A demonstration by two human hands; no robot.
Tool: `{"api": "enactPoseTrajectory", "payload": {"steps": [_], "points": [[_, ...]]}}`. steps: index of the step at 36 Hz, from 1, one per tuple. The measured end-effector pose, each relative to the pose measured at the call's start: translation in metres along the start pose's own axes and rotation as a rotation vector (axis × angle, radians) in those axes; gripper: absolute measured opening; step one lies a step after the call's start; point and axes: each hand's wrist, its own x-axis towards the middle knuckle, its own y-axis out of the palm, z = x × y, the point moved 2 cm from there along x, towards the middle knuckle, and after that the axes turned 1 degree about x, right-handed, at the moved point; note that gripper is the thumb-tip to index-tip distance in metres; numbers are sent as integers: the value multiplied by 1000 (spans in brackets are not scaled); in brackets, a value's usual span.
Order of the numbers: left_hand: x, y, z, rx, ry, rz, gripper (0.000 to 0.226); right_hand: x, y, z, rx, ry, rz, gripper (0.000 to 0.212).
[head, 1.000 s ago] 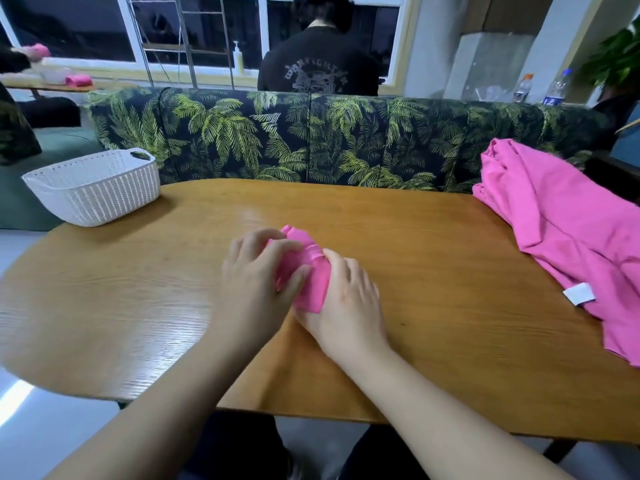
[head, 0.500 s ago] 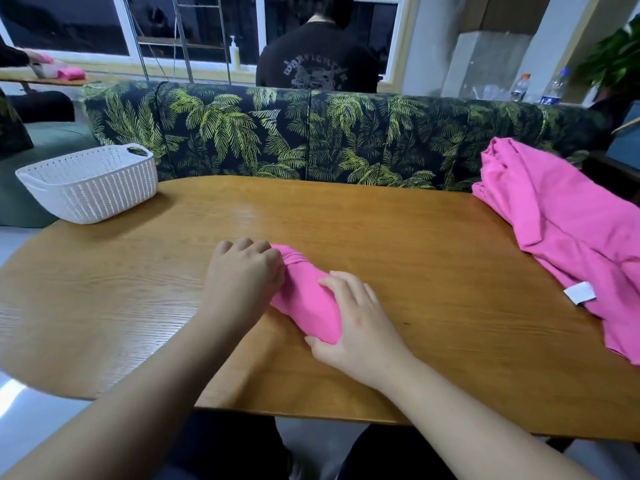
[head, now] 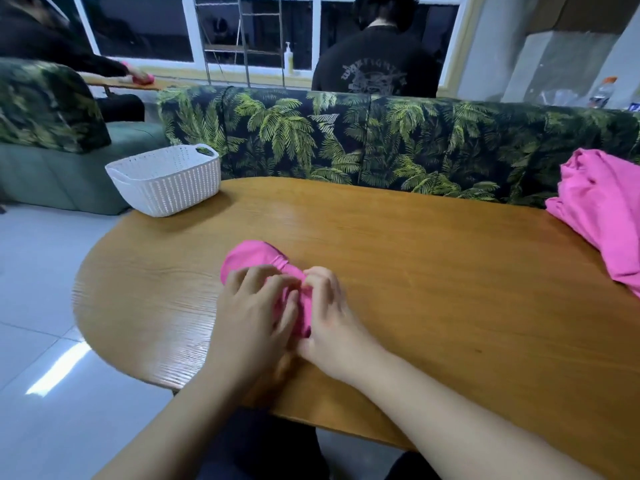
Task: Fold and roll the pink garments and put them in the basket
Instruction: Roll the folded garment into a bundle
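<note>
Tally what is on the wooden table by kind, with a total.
Pink garments: 2, a rolled one gripped by the left hand and right hand, and a loose one at the right edge.
White baskets: 1.
Total: 3.

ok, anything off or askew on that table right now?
Mostly fine. The white basket sits on the wooden table at its far-left edge, partly overhanging it. The loose pink garment lies crumpled at the right edge. Both hands, left hand and right hand, grip the rolled pink garment.
</note>
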Motion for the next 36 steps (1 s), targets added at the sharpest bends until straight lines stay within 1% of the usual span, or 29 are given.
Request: {"api": "enactPoseTrajectory", "payload": {"steps": [3, 5, 7, 9, 11, 13, 16, 19, 22, 25, 29, 36], "points": [[-2, -7, 30, 84, -167, 27, 44, 30, 21, 10, 145, -45, 199, 62], [-3, -11, 53, 88, -276, 43, 54, 51, 32, 16, 151, -73, 345, 62], [-3, -14, 75, 113, -320, 87, 66, 70, 46, 21, 138, -113, 390, 67], [-2, -15, 95, 151, -306, 111, 71, 85, 58, 27, 138, -109, 414, 71], [2, -19, 110, 177, -298, 92, 65, 95, 66, 27, 96, -48, 429, 71], [8, -22, 123, 191, -397, 76, 54, 100, 69, 18, -21, 21, 430, 66], [19, -21, 146, 255, -510, 51, 52, 99, 61, 0, -216, 89, 382, 52], [34, -17, 165, 282, -583, 56, 52, 97, 48, -11, -225, 148, 348, 44], [51, -15, 175, 239, -690, 41, 52, 95, 42, -14, -230, 146, 347, 38], [67, -13, 185, 170, -765, 17, 52, 98, 44, -15, -241, 133, 361, 38], [86, -9, 200, 101, -797, 11, 52, 103, 49, -18, -252, 119, 401, 40], [105, -6, 220, 130, -774, 56, 51, 105, 50, -18, -249, 118, 414, 42]]}}
